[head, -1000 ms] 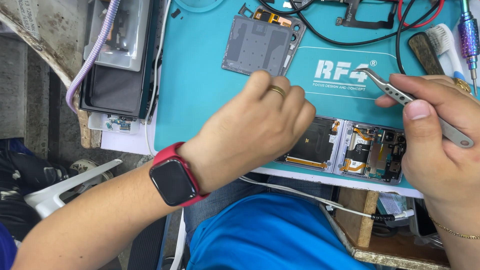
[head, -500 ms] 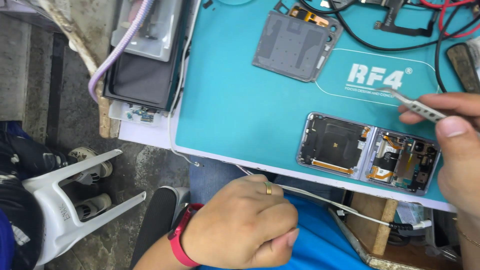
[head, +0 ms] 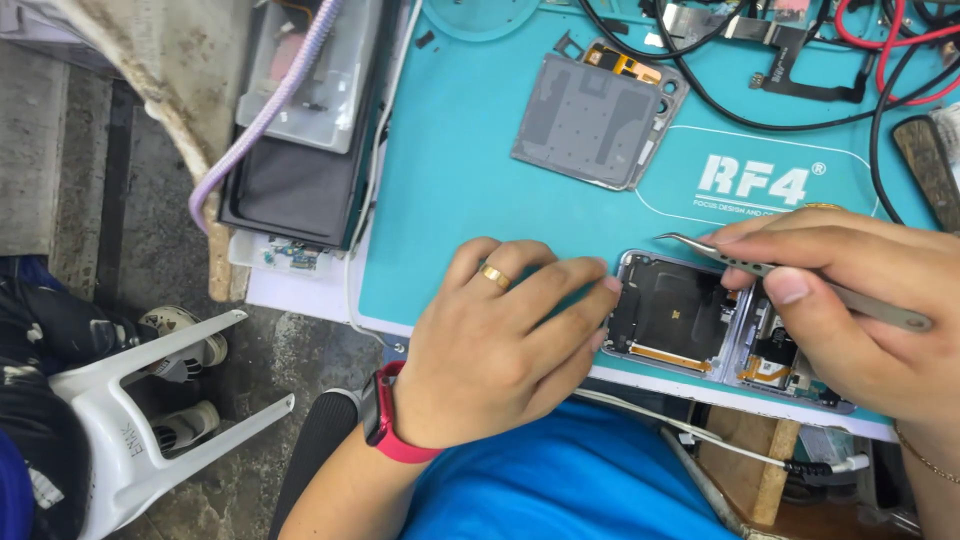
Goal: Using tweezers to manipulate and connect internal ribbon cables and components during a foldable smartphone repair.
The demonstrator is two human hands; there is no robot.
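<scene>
Hands: left hand (head: 500, 345) steadies opened phone (head: 690, 320), right hand (head: 850, 300) grips tweezers (head: 790, 275).

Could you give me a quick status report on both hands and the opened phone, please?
Left hand steadying opened phone at its left edge. Right hand gripping tweezers over it. Nothing blocking; detached back panel lies apart.

Two hands (head: 500, 350), one tweezers (head: 790, 275), one opened phone (head: 700, 325), one detached back cover (head: 595, 120).
</scene>
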